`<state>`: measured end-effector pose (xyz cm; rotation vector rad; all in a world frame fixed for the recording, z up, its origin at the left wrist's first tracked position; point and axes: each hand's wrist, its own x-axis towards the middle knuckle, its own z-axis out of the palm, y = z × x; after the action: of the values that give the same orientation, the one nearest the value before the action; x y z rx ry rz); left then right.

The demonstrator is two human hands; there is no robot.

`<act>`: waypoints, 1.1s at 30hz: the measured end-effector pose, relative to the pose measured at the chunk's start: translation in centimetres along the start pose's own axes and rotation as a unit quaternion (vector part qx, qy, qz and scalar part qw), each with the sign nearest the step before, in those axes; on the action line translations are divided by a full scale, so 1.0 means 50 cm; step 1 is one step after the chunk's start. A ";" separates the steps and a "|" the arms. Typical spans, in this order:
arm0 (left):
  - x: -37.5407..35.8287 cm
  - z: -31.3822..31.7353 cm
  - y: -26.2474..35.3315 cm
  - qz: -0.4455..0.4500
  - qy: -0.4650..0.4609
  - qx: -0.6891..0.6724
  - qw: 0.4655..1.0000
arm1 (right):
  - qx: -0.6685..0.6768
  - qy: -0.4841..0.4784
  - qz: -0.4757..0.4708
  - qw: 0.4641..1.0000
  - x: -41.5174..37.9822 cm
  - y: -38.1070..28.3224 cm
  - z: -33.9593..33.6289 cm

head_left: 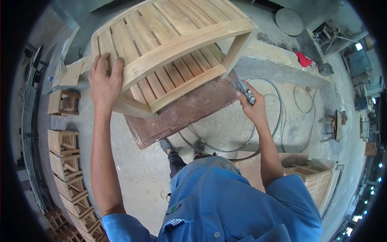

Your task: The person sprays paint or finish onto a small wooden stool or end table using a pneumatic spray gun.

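Note:
A slatted wooden two-tier bench stands at an angle in front of me, its lower slatted shelf visible under the top. My left hand grips the near left corner of the bench top, fingers over the slats and thumb by the edge. In my right hand is a metal air gun, held to the right of the bench and apart from it. The fingers wrap round its body, partly hidden. Under the bench is a low support with a brown cover.
A grey hose loops over the floor near my feet. Several small wooden stools line the left side. Slatted wooden furniture stands behind on the right. A red cloth lies on a low concrete ledge at the right.

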<state>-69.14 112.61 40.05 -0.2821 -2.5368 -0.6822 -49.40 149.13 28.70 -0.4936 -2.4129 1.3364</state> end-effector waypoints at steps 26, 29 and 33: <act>0.017 -0.008 -0.012 0.007 -0.032 -0.020 0.999 | -0.020 -0.090 -0.076 0.993 0.055 -0.115 0.125; 0.018 -0.008 -0.014 0.004 -0.030 -0.030 0.999 | -0.025 -0.059 -0.137 0.988 -0.002 -0.067 0.114; 0.020 -0.008 -0.012 0.000 -0.032 -0.035 0.999 | -0.020 -0.043 -0.178 0.983 -0.039 -0.052 0.097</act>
<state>-70.01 111.96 40.60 -0.3327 -2.5778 -0.7746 -50.22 143.37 28.26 -0.0072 -2.4520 1.1762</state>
